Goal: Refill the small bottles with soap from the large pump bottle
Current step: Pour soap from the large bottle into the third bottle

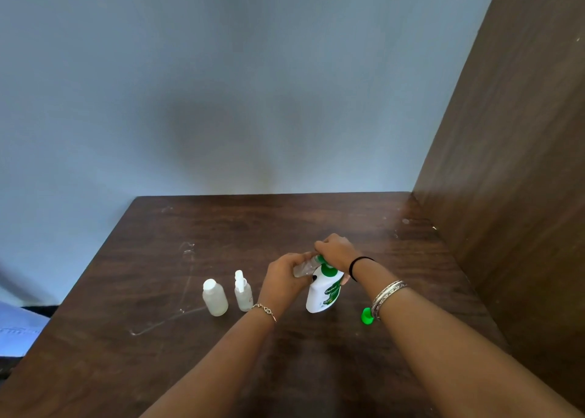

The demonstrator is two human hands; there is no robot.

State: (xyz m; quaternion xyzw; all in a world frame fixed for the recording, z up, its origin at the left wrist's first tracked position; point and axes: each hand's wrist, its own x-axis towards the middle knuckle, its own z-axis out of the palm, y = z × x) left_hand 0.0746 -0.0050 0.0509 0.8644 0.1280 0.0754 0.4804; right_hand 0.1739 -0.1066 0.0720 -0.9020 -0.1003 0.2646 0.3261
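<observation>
My right hand (335, 250) sits curled over the green pump head of the large white plastic soap bottle (323, 294), which stands upright on the dark brown wooden table (164, 348); whether my fingers wrap the pump or only press on it, I cannot tell. My left hand (286, 275) grips a small clear plastic bottle (304, 267), fingers and thumb wrapped round it, holding it tilted with its mouth up against the pump's nozzle.

Left of my left wrist two more small bottles stand upright on the table, just beside each other: a small translucent bottle with a white screw cap (215, 297) and, to its right, a small clear spray bottle with a white nozzle (243, 291).

A small bright green cap (366, 317) lies on the table near the right of the large bottle, partly hidden behind my right forearm. A brown wooden panel (512, 164) rises along the table's right edge.
</observation>
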